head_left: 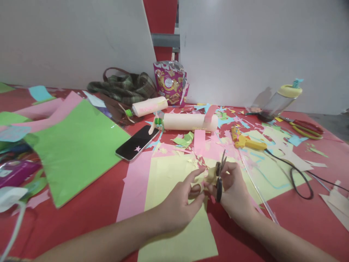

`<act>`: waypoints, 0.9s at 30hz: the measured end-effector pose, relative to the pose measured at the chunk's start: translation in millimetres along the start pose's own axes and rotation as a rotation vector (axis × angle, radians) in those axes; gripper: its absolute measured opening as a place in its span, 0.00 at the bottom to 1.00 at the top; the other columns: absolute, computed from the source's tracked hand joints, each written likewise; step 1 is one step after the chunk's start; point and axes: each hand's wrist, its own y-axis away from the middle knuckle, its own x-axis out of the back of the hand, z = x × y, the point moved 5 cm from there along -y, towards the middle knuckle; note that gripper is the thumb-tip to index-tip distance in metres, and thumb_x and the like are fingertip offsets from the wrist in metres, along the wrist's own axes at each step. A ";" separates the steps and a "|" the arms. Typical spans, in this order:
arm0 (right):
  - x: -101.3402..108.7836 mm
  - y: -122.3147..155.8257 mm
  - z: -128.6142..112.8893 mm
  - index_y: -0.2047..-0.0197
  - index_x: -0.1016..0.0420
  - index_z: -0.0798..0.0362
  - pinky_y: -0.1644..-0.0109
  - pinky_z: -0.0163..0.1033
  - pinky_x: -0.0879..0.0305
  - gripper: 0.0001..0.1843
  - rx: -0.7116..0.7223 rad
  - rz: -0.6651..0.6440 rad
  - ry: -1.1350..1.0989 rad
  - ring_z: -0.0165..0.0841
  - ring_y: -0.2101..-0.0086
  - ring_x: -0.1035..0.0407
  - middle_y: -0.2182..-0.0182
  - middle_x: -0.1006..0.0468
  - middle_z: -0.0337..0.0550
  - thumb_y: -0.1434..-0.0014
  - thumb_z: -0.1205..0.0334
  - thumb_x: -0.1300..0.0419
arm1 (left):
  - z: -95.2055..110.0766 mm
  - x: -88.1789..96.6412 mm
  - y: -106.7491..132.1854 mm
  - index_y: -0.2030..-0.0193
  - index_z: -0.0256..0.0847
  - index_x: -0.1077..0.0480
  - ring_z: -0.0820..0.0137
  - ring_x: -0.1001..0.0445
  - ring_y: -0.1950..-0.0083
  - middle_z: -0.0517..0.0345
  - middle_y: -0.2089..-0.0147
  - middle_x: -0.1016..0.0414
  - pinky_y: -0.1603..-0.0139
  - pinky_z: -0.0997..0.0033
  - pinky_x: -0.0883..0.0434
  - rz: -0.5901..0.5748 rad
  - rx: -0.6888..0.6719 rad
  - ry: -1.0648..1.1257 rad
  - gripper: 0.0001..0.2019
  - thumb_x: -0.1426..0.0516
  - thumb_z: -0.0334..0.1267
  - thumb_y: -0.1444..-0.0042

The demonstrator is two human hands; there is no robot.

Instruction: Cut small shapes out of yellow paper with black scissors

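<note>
Over the pale yellow sheet (174,233), my two hands almost meet. Small dark-handled scissors (219,182) are in my right hand (236,194), blades angled up and away. A small pale yellow paper piece (211,175) shows between the hands, beside the scissors. My left hand (178,202) is closed in a pinch at its edge, thumb and fingers near the right fingertips. A pink strip (199,142) and tiny yellow scraps lie just beyond the fingers. Exactly how the paper sits between the fingertips is partly hidden.
Two paper-wrapped bottles, one long roll (188,122) and one shorter (149,106), lie behind a phone (137,143). A yellow glue gun (248,141) with black cord, pliers (305,129), a tilted clear bottle (280,102), a snack bag (170,83) and green sheet (79,153) surround the scraps.
</note>
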 end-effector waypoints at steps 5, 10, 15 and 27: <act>-1.0 -0.1 4.0 0.70 0.49 0.47 0.75 0.33 0.40 0.21 -0.004 -0.032 0.005 0.27 0.76 0.39 0.75 0.38 0.32 0.60 0.76 0.42 | 0.5 1.9 -0.4 0.46 0.42 0.51 0.73 0.32 0.63 0.56 0.65 0.32 0.63 0.74 0.38 0.016 0.016 -0.019 0.20 0.53 0.36 0.46; -2.2 -2.1 8.7 0.69 0.48 0.47 0.75 0.31 0.43 0.22 0.020 -0.065 -0.037 0.26 0.76 0.40 0.74 0.38 0.32 0.60 0.77 0.42 | 6.2 2.4 -2.0 0.53 0.40 0.44 0.72 0.31 0.64 0.54 0.66 0.29 0.66 0.75 0.37 0.032 0.019 0.003 0.13 0.53 0.37 0.46; -4.9 -1.5 8.0 0.68 0.49 0.47 0.76 0.31 0.44 0.21 -0.024 -0.125 -0.063 0.25 0.77 0.41 0.77 0.40 0.30 0.58 0.78 0.43 | 13.0 7.5 -3.2 0.67 0.39 0.39 0.73 0.30 0.70 0.58 0.72 0.28 0.68 0.75 0.36 0.072 0.015 -0.023 0.06 0.53 0.37 0.47; -8.1 1.1 18.0 0.67 0.49 0.47 0.77 0.31 0.47 0.20 -0.054 -0.217 -0.069 0.25 0.78 0.43 0.78 0.41 0.30 0.55 0.77 0.45 | 18.1 20.2 -6.4 0.75 0.35 0.32 0.75 0.35 0.75 0.58 0.76 0.30 0.73 0.77 0.41 0.092 -0.103 -0.619 0.12 0.53 0.37 0.49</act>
